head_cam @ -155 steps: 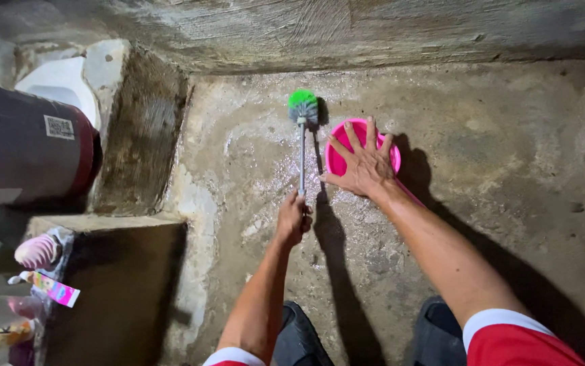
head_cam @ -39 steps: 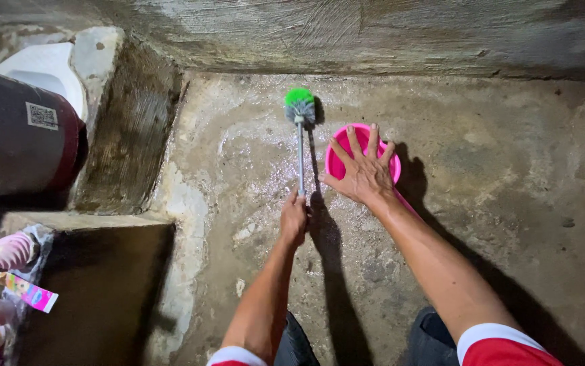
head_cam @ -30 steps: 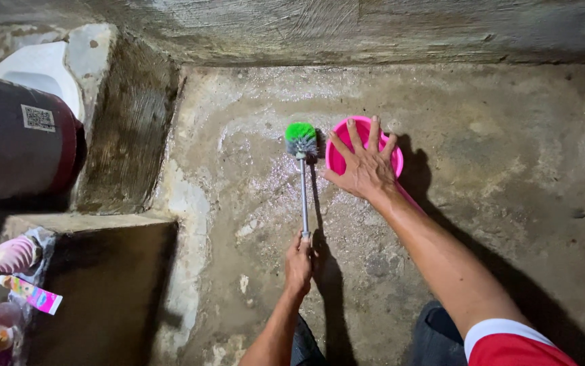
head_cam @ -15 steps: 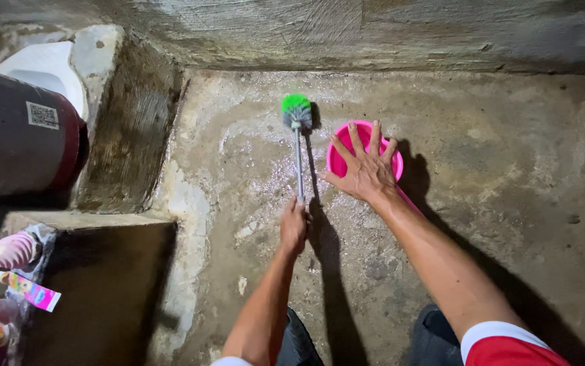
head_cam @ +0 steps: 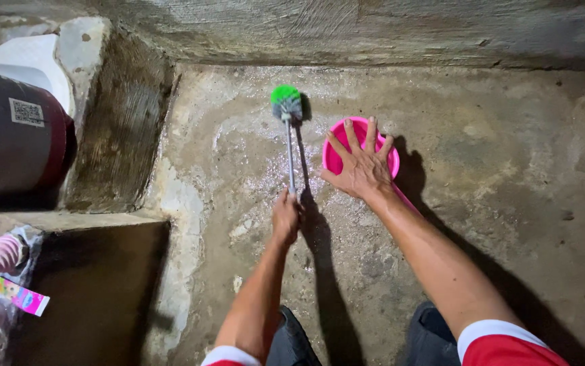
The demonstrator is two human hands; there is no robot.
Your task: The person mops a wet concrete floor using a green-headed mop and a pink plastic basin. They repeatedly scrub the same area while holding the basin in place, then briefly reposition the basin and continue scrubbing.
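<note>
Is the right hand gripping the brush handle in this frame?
No, the right hand lies spread flat on the pink bowl, while the left hand grips the handle of the green-bristled brush.

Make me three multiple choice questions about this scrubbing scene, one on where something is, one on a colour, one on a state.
1. Where is the brush head?
A. near the far wall
B. inside the basin
C. on the ledge

2. What colour is the basin?
A. blue
B. pink
C. white

3. How is the right hand?
A. clenched on the brush
B. lifted in the air
C. spread flat on the basin

Answers: 1 A, the green bristles touch the floor close to the wall. 2 B, its rim shows bright pink. 3 C, its fingers splay over the basin while the left hand grips the brush handle.
</note>
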